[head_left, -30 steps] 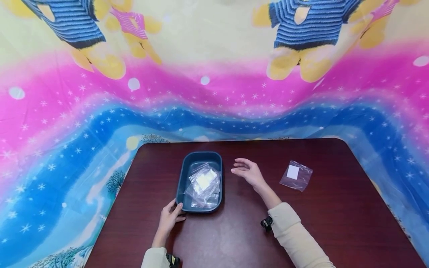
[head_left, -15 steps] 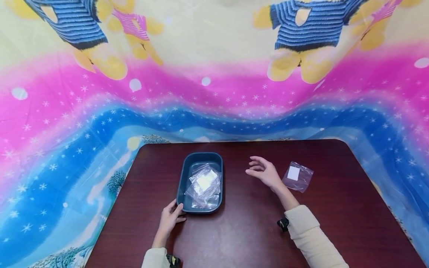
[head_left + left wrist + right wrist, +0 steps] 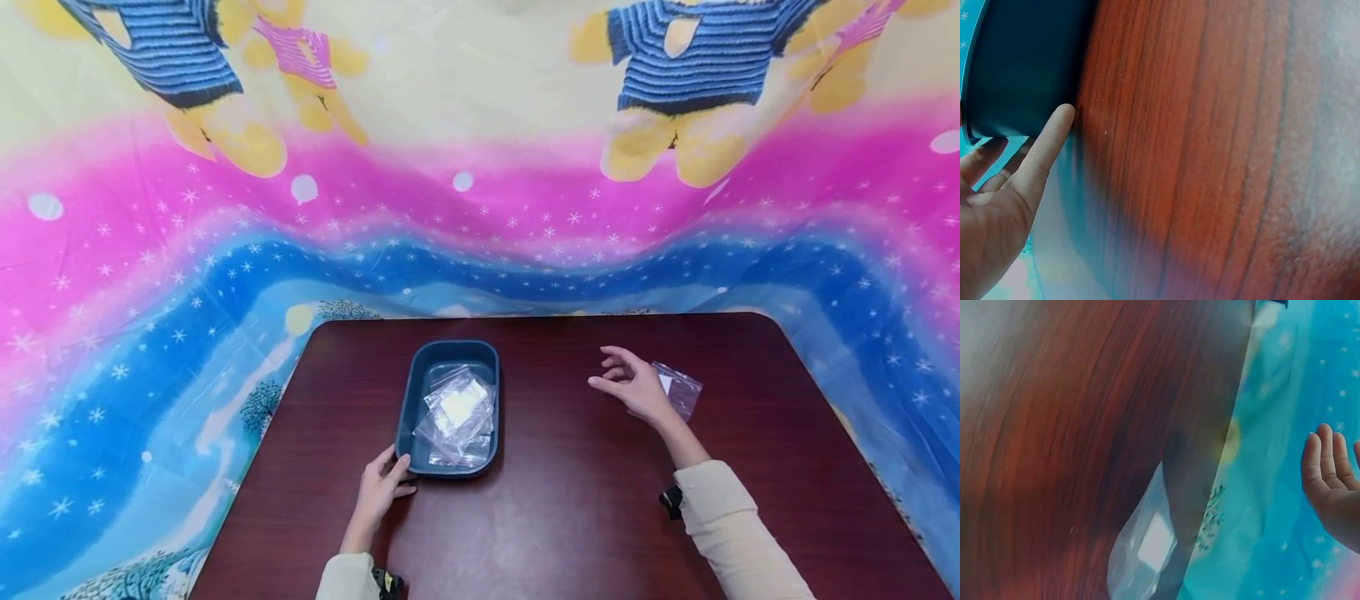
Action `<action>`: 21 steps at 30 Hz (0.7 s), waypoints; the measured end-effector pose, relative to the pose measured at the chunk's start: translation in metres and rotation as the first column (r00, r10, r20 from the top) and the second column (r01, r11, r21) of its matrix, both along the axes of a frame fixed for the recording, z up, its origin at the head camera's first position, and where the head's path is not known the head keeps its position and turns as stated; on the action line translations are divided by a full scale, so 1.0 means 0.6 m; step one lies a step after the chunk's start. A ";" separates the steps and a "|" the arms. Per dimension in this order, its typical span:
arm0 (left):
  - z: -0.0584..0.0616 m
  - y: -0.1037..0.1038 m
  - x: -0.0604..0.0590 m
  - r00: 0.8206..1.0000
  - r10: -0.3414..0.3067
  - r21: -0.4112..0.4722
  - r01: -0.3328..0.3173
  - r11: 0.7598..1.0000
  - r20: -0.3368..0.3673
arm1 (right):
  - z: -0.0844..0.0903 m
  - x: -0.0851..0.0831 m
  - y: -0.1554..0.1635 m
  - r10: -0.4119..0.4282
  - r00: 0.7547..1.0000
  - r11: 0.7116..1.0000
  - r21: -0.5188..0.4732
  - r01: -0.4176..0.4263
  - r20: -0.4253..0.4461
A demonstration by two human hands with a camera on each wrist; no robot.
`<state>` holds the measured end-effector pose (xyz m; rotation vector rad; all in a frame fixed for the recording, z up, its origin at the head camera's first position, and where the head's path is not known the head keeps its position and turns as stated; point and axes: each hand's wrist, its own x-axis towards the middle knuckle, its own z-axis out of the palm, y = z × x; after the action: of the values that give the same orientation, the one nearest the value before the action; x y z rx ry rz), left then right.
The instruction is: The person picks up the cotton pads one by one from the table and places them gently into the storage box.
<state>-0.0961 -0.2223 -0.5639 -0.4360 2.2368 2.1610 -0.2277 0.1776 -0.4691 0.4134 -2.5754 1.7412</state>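
A dark blue-green plastic tray stands on the table, with several small clear zip bags piled inside. My left hand holds its near left corner, digits on both sides of the corner. In the left wrist view a straight digit of the left hand lies along the dark wall of the tray. My right hand hangs with loosely bent fingers and grips nothing. It partly covers a single zip bag in the head view. The right wrist view shows this zip bag with its white label.
The dark red-brown wooden table has rounded far corners. Behind it hangs a printed cloth in pink, blue and cream. A dark wrist device sits at the right sleeve, another dark device at the left.
My right hand has moved right, away from the tray, and now overlaps the lone zip bag in the head view. My left hand and the tray stay where they were.
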 end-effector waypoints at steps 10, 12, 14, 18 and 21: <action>0.003 0.000 0.002 1.000 -0.013 -0.023 0.013 1.000 -0.010 | -0.059 -0.031 0.070 -0.081 0.997 0.988 0.133 0.083 -0.022; 0.004 0.000 0.001 1.000 -0.010 -0.024 0.010 1.000 -0.011 | -0.062 -0.032 0.081 -0.101 0.995 0.980 0.169 0.103 -0.023; 0.003 -0.001 0.002 1.000 -0.010 -0.021 0.010 1.000 -0.009 | -0.064 -0.033 0.092 -0.126 0.992 0.969 0.212 0.128 -0.025; 0.000 -0.001 0.002 1.000 -0.001 -0.022 0.001 1.000 0.000 | -0.068 -0.034 0.117 -0.182 0.983 0.944 0.279 0.178 -0.011; -0.001 -0.001 0.001 1.000 0.003 -0.020 -0.003 1.000 0.000 | -0.074 -0.037 0.134 -0.232 0.973 0.928 0.298 0.225 -0.012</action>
<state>-0.0952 -0.2232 -0.5645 -0.4400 2.2608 2.1424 -0.2501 0.2578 -0.5134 0.0851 -2.7770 1.2964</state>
